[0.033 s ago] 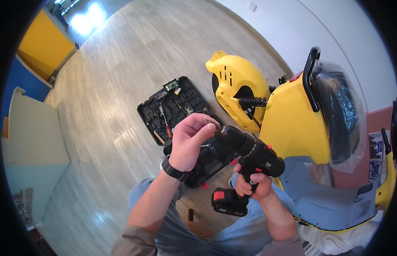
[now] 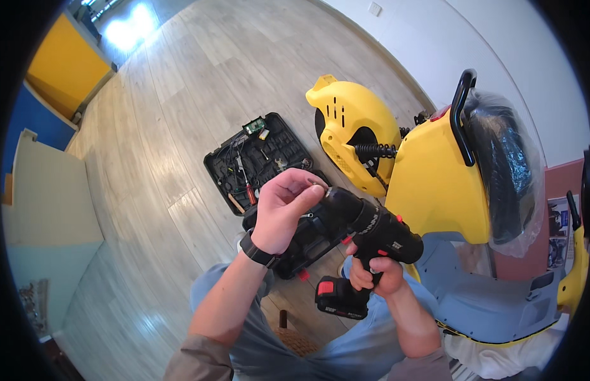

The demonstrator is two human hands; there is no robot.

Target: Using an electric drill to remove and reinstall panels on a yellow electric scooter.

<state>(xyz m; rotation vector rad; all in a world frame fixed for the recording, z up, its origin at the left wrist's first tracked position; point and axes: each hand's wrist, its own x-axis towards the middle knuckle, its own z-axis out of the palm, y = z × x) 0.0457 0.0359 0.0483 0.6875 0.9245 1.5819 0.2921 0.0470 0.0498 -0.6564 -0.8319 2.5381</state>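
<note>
I hold a black-and-red cordless drill (image 2: 390, 238) in my right hand (image 2: 384, 279), fingers wrapped round its grip above the battery (image 2: 342, 298). The drill lies tilted, its chuck (image 2: 338, 202) toward the upper left. My left hand (image 2: 279, 216) has thumb and forefinger pinched on a small drill bit (image 2: 314, 184) at the chuck's tip, partly hidden by the fingertips. Beneath the drill an open black tool case (image 2: 215, 168) rests on the floor, holding a red-handled screwdriver (image 2: 249, 193), a green circuit board (image 2: 253, 127), cables and several small tools.
A yellow wheeled machine (image 2: 434, 190) with black springs, a handle, a plastic-wrapped seat (image 2: 498, 165) and grey footboard (image 2: 485, 298) stands to my right by the white wall (image 2: 517, 57). Cream, blue and yellow panels (image 2: 47, 190) line the left. A wicker stool (image 2: 298, 340) shows between my legs.
My left hand has shifted very slightly right, toward the chuck. The drill and my right hand look almost unchanged.
</note>
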